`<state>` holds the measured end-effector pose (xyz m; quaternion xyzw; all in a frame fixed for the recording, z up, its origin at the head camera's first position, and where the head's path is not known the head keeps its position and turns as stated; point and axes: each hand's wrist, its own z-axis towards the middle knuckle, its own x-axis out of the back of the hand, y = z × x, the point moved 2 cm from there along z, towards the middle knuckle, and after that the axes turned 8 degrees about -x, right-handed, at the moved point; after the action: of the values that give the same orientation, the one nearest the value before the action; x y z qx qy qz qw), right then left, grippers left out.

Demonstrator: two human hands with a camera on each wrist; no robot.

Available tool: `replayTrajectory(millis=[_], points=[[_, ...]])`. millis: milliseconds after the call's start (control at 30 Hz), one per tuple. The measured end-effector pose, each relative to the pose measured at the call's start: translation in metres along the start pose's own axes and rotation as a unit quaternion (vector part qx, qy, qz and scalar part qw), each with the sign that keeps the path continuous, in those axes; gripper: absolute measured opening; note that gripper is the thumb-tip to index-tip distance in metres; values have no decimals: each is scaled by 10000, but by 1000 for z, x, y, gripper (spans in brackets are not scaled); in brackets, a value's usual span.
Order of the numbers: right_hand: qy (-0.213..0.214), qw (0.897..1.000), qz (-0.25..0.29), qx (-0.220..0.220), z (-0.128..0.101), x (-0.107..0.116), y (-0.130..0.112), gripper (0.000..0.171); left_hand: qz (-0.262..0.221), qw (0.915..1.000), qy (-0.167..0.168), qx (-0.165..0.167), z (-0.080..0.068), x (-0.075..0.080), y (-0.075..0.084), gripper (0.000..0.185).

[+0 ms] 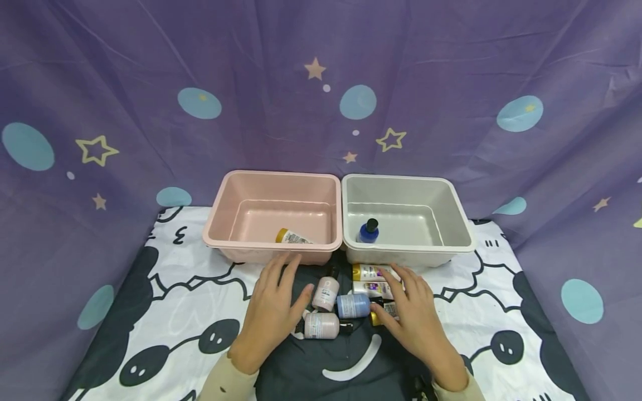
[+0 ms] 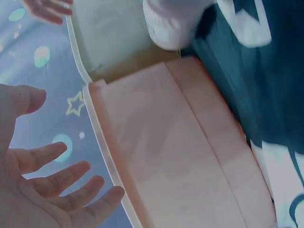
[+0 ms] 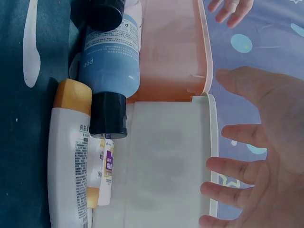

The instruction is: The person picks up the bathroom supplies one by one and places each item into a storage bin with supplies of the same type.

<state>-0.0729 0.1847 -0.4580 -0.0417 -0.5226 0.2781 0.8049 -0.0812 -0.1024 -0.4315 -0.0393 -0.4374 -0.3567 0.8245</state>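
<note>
My left hand (image 1: 271,312), fingers spread and holding nothing, hovers left of a cluster of small bottles. Nearest to it are a pale pink bottle (image 1: 322,326) lying sideways and another pink bottle (image 1: 326,294) with a dark cap. A blue bottle (image 1: 353,306) with a black cap lies between the hands. My right hand (image 1: 415,317), fingers extended, is over the cluster's right side, by white-and-gold tubes (image 1: 368,272). Its fingers partly hide a white bottle with a gold cap (image 3: 66,161). Both palms appear bare in the wrist views (image 2: 52,190).
Behind the cluster, a pink bin (image 1: 273,245) and a grey-white bin (image 1: 408,257) stand side by side. A yellow-capped white bottle (image 1: 293,236) lies in the pink one; a dark blue bottle (image 1: 368,233) stands in the other. A purple curtain (image 1: 281,128) hangs behind.
</note>
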Motion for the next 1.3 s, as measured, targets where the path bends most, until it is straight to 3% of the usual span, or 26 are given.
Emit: replayTrajectory(millis=[433, 767, 967, 1133, 1300], points=[[35, 9995, 279, -119, -3, 8, 11, 69, 185, 9954, 759, 549, 0, 36, -42, 55], [-45, 9984, 475, -314, -4, 11, 23, 72, 138, 9882, 953, 1193, -1, 49, -77, 53], [-252, 9963, 612, -548, -6, 12, 35, 69, 32, 9781, 989, 1833, -4, 56, -96, 49], [-789, 9862, 951, -1104, -11, 6, 51, 61, 19, 9682, 921, 2325, -7, 61, -113, 48], [-1372, 9671, 1216, -1761, -15, -1, 67, 57, -60, 9587, 938, 2686, -9, 63, -127, 48]])
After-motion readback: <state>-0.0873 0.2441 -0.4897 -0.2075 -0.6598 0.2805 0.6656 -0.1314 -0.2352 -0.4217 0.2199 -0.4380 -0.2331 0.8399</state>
